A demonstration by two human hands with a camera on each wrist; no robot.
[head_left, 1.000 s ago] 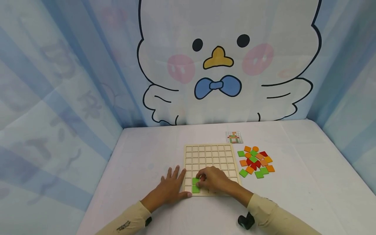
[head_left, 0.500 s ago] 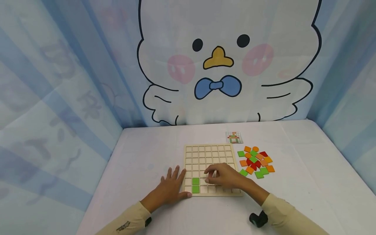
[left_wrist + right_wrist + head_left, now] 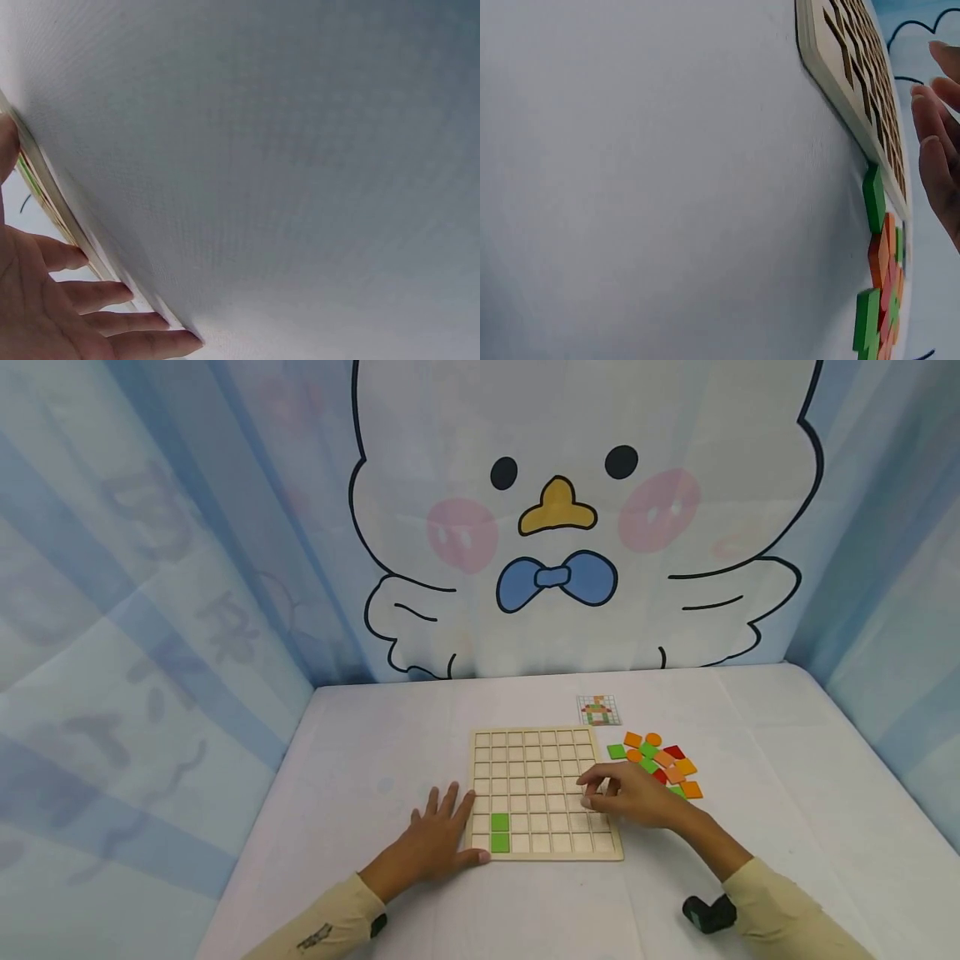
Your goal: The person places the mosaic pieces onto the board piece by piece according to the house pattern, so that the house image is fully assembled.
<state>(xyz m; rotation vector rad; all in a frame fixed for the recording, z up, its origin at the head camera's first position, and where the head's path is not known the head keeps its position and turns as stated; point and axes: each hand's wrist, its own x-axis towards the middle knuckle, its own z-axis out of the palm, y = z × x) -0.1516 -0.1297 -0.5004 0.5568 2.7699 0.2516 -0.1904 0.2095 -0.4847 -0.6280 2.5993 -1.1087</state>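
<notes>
A wooden grid board (image 3: 546, 766) lies flat on the table, with two green square tiles (image 3: 499, 832) one above the other in its lower left cells. My left hand (image 3: 432, 843) rests at the board's left edge, fingers spread and straight; in the left wrist view the fingertips (image 3: 112, 292) touch or nearly touch the rim. Above the board's right side hovers my right hand (image 3: 630, 792), its fingers loosely bent with nothing visible between them. Beside the board, partly covered by that hand, lies a pile of orange, green and red tiles (image 3: 677, 773).
Behind the board lies a small pattern card (image 3: 598, 711) printed with a coloured figure on a grid. A dark device (image 3: 708, 914) hangs by the right sleeve. Curtains (image 3: 555, 635) with a cartoon print close off the back and sides of the table (image 3: 375, 760).
My right hand has left the green tiles at the board's lower left and moved right, toward the tile pile. My left hand stays where it was.
</notes>
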